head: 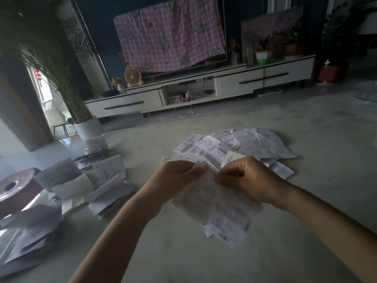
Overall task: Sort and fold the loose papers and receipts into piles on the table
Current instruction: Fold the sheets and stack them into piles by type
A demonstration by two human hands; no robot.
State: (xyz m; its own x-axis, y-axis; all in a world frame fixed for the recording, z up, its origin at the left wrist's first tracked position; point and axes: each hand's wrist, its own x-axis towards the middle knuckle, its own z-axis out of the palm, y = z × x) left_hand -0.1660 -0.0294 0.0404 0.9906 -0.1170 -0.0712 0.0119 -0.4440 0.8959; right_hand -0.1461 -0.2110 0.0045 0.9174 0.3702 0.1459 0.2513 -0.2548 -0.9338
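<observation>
Your left hand (pixel 179 176) and right hand (pixel 251 178) have their fingers pinching the top of the long receipt (pixel 216 203), lifted off the desk (pixel 183 252), probably to crease it. The loose heap (pixel 255 144) sits just beyond. The folded piles (pixel 106 188) wait off left by a brown roll (pixel 16 190), and the path over looks clear.

Both hands, left hand (pixel 179 176) and right hand (pixel 247 178), pinch a receipt (pixel 216 199); loose papers (pixel 234 146) beyond.
</observation>
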